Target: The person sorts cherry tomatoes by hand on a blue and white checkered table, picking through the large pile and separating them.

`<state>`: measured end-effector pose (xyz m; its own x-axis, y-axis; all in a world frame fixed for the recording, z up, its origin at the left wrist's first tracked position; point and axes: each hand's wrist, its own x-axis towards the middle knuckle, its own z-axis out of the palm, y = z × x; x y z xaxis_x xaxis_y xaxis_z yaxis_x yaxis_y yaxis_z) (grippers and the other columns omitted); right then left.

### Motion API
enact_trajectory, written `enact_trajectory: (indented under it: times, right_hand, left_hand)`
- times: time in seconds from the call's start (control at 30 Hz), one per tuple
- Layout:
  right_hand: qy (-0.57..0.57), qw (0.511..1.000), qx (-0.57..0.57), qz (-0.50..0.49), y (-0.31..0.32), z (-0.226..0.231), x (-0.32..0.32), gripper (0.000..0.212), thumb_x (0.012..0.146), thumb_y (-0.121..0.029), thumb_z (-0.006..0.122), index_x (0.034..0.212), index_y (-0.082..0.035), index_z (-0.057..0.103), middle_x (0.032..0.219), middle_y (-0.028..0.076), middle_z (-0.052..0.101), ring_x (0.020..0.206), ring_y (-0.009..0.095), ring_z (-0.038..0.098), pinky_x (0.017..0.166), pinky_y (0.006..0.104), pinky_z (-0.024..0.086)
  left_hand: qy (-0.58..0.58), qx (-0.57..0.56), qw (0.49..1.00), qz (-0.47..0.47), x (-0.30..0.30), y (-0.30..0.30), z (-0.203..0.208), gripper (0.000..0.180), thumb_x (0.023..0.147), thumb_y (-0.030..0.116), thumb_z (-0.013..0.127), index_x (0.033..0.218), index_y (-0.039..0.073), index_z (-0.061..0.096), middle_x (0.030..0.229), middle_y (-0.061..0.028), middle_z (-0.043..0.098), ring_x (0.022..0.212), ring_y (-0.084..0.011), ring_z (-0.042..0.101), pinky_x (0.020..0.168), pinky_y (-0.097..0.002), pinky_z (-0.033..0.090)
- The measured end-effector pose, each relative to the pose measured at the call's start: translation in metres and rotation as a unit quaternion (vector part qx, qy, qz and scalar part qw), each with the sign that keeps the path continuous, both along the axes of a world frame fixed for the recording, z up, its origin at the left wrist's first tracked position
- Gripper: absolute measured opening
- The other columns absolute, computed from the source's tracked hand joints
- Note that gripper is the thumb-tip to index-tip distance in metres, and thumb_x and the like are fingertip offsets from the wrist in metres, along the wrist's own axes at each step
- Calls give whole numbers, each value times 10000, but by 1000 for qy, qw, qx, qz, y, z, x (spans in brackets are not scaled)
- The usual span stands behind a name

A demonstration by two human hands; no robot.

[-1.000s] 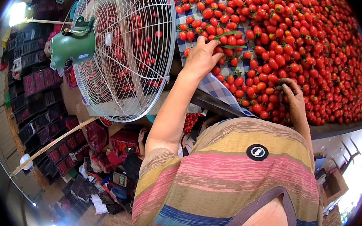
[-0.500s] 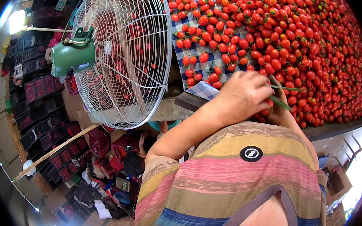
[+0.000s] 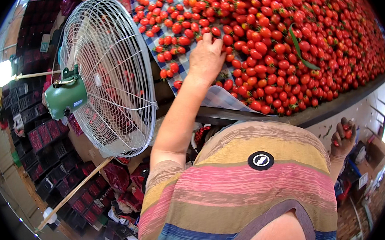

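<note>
Over the left part of the tomato pile, my left hand (image 3: 205,60) reaches down with bent fingers among the cherry tomatoes (image 3: 259,48). Its fingertips are partly hidden, so what they grip cannot be made out. My right hand (image 3: 343,139) is off to the right, beyond the table edge, its darkened fingers curled round a few small red cherry tomatoes (image 3: 347,131). A long green leaf (image 3: 299,48) lies on top of the pile. Blue-and-white checked cloth (image 3: 166,32) shows under the looser tomatoes at the left.
A large wire-caged fan (image 3: 109,76) with a green motor stands close to my left arm. The dark table edge (image 3: 321,115) runs in front of my body. Stacked dark crates (image 3: 46,134) of red produce fill the far left; a cardboard box (image 3: 373,152) sits at the lower right.
My hands have parted: the left has gone left onto the tomatoes, the right out past the table edge. The green leaf, earlier by my hands, now lies on the pile. The view has shifted.
</note>
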<state>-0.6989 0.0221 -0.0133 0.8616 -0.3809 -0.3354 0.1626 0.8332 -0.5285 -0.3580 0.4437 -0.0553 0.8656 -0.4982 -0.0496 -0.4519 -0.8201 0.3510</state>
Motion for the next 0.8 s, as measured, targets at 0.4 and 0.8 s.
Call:
enact_trajectory:
  times: [0.4,0.8]
  right_hand:
    - [335,568,-745,-98,-42,-37,12,320,1043,-172,569,1307,6,608,1243,110,655,1096,192,627,953,287,489]
    - [74,471,-713,514,150,41,172,501,808,-107,773,1270,-13,602,1069,200,640,923,370,661,792,415,534]
  left_hand:
    - [217,139,964,-63,-110,72,82,263,894,277,671,1044,62,684,1074,-85,687,994,-315,656,802,-478,533]
    - [99,97,986,97,-81,65,21,237,844,218,738,996,77,624,944,-152,665,895,-356,677,782,-472,554]
